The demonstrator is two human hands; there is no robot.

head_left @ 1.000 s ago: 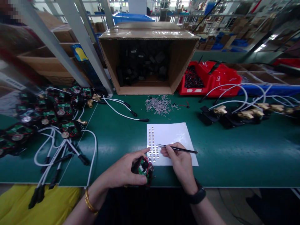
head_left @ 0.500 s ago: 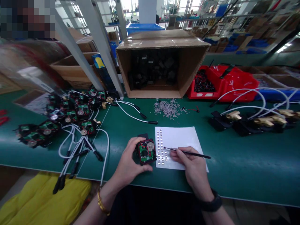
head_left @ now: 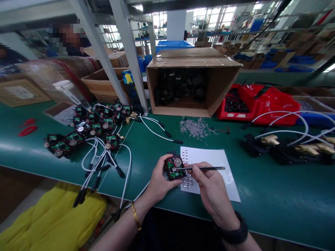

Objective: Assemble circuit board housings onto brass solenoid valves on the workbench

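My left hand [head_left: 161, 181] holds a black-cased circuit unit [head_left: 171, 173], fingers and thumb around its sides. Its open face shows a green board, red wire and a round metal disc [head_left: 178, 161]. In my right hand [head_left: 210, 186] is a pair of thin dark tweezers [head_left: 206, 168], pinched between thumb and fingers. Their tip reaches over the board, at a small shiny round piece [head_left: 174, 169]; whether they touch it I cannot tell. Beneath and to the right lies a white sheet [head_left: 217, 160] with rows of small silver dots [head_left: 186, 181], partly covered by my hands.
Several similar circuit units [head_left: 106, 123] with white cables [head_left: 128, 167] crowd the left. Loose small pins [head_left: 196, 128] lie before a cardboard box [head_left: 183, 111] of black parts. Red bins [head_left: 274, 104] and black units with brass fittings [head_left: 270, 140] stand right. A person [head_left: 70, 40] is behind.
The tweezers' tip has moved left from the dots on the sheet to the board. A small round piece now shows at the tip. The camera view has shifted.
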